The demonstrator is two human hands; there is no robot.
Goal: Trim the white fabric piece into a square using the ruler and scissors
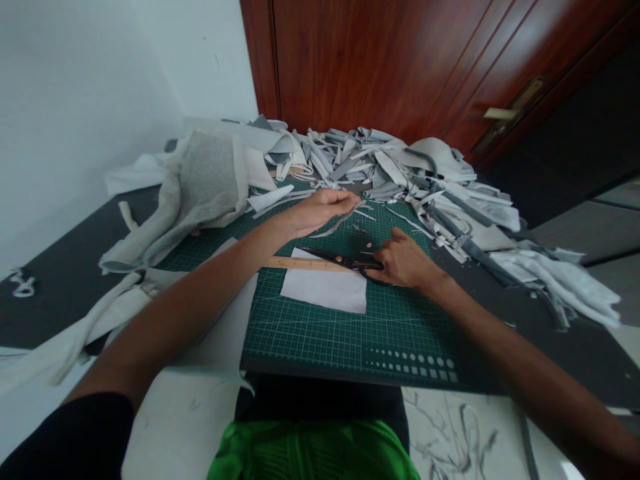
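Observation:
My left hand (325,208) reaches over the green cutting mat (310,333), fingers pinched together. From its fingertips a thin grey fabric strip (330,231) trails down onto the mat. My right hand (404,260) is closed around the black handles of a pair of scissors (325,256), whose blades point left. Beneath the scissors lies a wooden ruler (280,263), crossing the upper part of a white fabric piece (325,290). Part of the ruler's left side is hidden by my left forearm.
A heap of grey and white fabric scraps (350,157) runs along the back and right of the table. A bulky folded grey cloth (205,173) stands at left. More white cloth (225,333) hangs over the front edge. Behind is a brown door (360,60); scraps litter the floor.

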